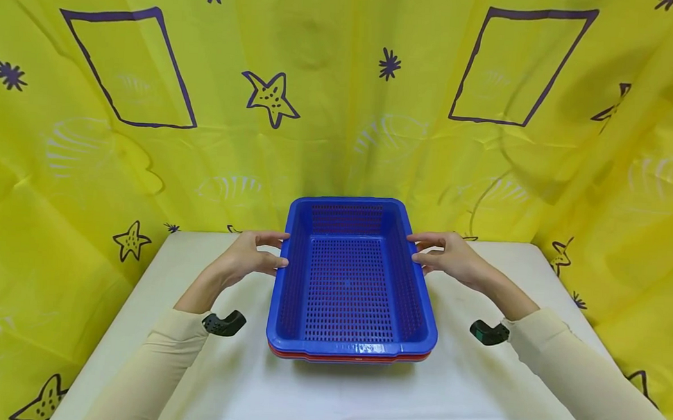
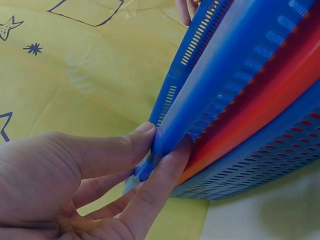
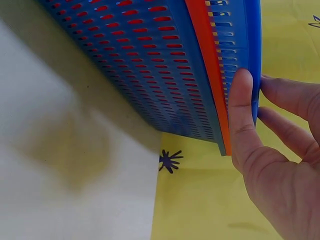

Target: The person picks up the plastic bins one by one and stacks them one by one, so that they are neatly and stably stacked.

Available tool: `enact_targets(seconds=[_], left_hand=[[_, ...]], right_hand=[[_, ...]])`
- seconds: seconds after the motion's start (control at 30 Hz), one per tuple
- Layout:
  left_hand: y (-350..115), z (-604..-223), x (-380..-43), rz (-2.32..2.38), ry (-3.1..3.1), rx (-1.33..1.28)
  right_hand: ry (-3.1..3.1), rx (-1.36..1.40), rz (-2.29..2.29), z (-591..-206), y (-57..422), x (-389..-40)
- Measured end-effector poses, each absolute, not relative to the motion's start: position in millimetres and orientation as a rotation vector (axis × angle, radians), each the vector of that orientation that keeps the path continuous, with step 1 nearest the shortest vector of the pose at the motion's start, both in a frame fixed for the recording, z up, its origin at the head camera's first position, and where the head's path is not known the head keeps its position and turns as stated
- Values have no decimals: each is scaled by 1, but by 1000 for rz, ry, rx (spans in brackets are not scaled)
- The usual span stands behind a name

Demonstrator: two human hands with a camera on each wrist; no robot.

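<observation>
A blue slotted plastic basket [image 1: 344, 348] tops a nested stack in the head view. Beneath it the rim of a red basket [image 2: 260, 125] shows, and below that a second blue basket [image 3: 125, 55] with red visible through its slots. My left hand [image 1: 247, 256] pinches the top basket's left rim near its far end, thumb on one side and fingers on the other. Opposite, my right hand [image 1: 452, 259] pinches the right rim the same way. Both wrist views show part of the top basket's slotted wall between its rim and the red one.
A white-covered table [image 1: 464, 398] lies under the stack. Yellow curtains [image 1: 328, 152] printed with stars and frames hang behind it and along both sides, close to the table's edges. A dark wrist device [image 1: 224, 323] sits by the left cuff, another [image 1: 488, 333] by the right.
</observation>
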State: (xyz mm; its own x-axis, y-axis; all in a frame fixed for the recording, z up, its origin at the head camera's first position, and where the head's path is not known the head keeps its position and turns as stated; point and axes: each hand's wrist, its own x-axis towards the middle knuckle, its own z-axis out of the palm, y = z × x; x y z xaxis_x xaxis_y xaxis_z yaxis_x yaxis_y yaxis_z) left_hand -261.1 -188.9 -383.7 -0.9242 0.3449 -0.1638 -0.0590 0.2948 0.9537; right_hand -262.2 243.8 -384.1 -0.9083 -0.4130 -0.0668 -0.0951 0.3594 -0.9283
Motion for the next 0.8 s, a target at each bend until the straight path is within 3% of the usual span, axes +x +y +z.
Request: enact_targets(seconds=[0.8], left_hand=[[-187,-366,-262,1463,2390,286]], right_hand=[[2530,-489,-1379,-372,229,-259]])
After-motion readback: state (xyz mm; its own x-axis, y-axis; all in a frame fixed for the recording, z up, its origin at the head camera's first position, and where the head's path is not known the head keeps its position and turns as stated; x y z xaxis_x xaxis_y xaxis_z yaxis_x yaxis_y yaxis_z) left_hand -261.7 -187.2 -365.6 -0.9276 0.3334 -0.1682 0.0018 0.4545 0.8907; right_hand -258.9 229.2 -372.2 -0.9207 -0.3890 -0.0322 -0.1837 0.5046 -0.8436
